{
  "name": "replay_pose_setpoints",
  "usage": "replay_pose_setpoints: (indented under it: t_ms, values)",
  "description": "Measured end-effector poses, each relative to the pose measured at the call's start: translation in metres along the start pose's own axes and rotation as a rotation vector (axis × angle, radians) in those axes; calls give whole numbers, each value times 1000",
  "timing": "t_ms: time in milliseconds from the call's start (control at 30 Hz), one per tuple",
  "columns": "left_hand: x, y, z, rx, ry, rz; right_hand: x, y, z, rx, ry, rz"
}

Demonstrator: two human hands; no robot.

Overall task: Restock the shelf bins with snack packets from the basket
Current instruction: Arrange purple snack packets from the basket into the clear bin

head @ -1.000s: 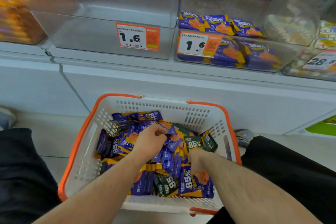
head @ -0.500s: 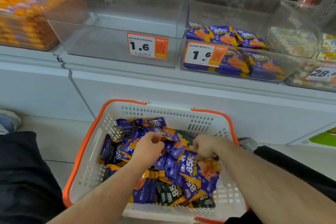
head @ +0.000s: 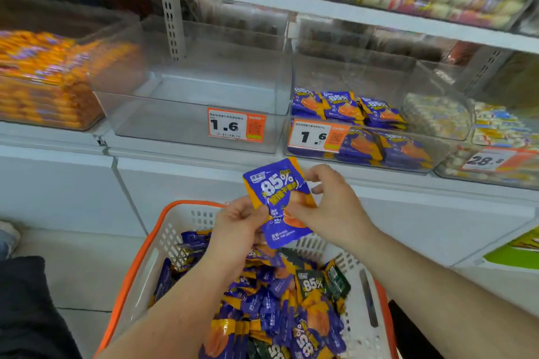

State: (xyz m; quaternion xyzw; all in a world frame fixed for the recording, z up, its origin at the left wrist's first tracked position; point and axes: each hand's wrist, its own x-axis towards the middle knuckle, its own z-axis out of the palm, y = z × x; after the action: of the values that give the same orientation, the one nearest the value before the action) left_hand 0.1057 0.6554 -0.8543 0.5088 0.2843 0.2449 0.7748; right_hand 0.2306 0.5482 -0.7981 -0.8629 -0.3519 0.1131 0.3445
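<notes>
Above the basket [head: 137, 268] I had both hands raised with one purple-and-orange packet [head: 278, 204] between them. My left hand [head: 236, 230] had its grip on the packet's lower left edge, thumb on the front face and fingers curled behind. My right hand [head: 329, 207] pinched the right edge, thumb on the front, index finger curled above the packet's top corner. The packet sat upright, slightly tilted, its "85%" print facing me. Below it the basket, white with an orange rim, held a heap of purple packets [head: 262, 309] plus a few dark green packets [head: 315, 285]. Up and left of the basket sat a clear bin [head: 186, 125] with a 1.6 price tag [head: 236, 128]. Just right of that bin, a second clear bin [head: 437, 151] held matching purple packets in rows behind its own 1.6 tag [head: 318, 135].
</notes>
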Motion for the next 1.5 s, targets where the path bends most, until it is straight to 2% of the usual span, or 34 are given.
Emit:
replay_pose_setpoints:
  t_ms: [100, 267, 400, 467, 533, 600, 633, 700, 767, 833, 933, 1200, 1500]
  values:
    - [6, 21, 13, -9, -22, 61, -8, -14, -1, -95, 15, -141]
    - [12, 53, 36, -19, -55, 132, -2, -26, -8, -116, 204, -186]
    - [26, 92, 60, 81, -127, 302, 14, -33, -38, -67, 338, -223]
    - [47, 113, 70, 195, -81, 479, 28, -35, -62, -55, 394, -210]
    - [76, 130, 77, 375, 42, 642, 49, -32, -87, -103, 379, -128]
    - [105, 146, 83, 706, 132, 720, 75, -24, -109, -186, 354, -42]
    - [119, 152, 87, 863, 127, 739, 89, -20, -118, -224, 340, 7]
    - [143, 161, 95, 1065, 74, 709, 119, -12, -131, -291, 300, 119]
    - [158, 161, 103, 1124, 2, 600, 148, -4, -138, -311, 253, 229]
    - [168, 154, 105, 1074, -63, 521, 176, 4, -139, -307, 211, 313]
    - [175, 148, 102, 947, -79, 483, 217, 17, -130, -381, 133, 385]
    - [179, 143, 97, 990, -57, 547, 287, 33, -94, -414, 60, 380]
    - [178, 142, 98, 972, -69, 560, 298, 60, -75, -563, -57, 388]
